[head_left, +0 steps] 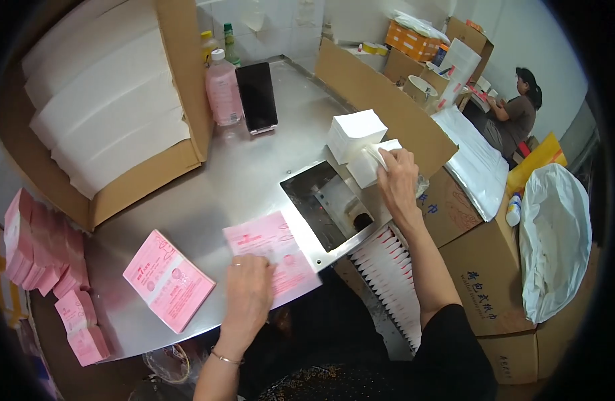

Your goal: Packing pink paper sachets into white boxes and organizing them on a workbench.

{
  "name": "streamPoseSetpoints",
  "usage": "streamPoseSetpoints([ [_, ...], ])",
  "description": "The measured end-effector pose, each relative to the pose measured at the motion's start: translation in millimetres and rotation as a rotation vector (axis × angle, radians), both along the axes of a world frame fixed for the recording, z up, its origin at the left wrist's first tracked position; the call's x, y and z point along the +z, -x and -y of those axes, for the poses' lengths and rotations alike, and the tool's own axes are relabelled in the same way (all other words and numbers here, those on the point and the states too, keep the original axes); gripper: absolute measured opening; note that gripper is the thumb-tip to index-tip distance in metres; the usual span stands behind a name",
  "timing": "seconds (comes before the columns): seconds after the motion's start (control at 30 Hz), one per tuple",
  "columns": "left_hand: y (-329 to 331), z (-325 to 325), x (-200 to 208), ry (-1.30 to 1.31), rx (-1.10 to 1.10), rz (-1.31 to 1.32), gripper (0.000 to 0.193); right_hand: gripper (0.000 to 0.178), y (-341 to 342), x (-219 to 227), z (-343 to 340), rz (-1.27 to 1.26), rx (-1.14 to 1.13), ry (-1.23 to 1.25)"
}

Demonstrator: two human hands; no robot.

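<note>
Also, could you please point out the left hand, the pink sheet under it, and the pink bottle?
Left hand [248, 289]: head view, on the back of the hand.
Pink sheet [283, 251]: head view, on its uncovered part beyond the fingers.
Pink bottle [224, 95]: head view, on the middle of its body.

I note one head-worn fisheye, left of two, looking steeply down from above the near edge of the steel counter [180, 210], close, facing its far edge.
</note>
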State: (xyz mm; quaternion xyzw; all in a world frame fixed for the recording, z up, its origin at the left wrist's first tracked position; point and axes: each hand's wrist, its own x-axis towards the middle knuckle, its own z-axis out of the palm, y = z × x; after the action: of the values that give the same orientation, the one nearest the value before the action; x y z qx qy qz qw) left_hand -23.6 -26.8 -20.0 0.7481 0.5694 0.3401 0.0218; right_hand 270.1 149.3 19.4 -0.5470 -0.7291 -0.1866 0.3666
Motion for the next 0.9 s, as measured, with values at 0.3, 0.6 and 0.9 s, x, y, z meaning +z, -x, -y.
streamPoseSetpoints([
  [0.3, 10.9, 1.8, 8.6, 0.087, 0.069, -0.092, 0.071, 0.030, 112.5, -40.6, 135.2, 0.329, 0.858, 0.033],
  [0.6, 5.0, -3.0, 2.2, 0.023, 0.103, -0.229, 0.059, 0.017, 110.0, -15.9, 82.3, 0.117, 0.714, 0.063],
  [0.9, -19.2, -7.3, 17.7, 0.162, 0.198, -0.340, 0.059, 0.016, 4.4, -7.5, -9.2, 0.183, -0.045, 0.094],
])
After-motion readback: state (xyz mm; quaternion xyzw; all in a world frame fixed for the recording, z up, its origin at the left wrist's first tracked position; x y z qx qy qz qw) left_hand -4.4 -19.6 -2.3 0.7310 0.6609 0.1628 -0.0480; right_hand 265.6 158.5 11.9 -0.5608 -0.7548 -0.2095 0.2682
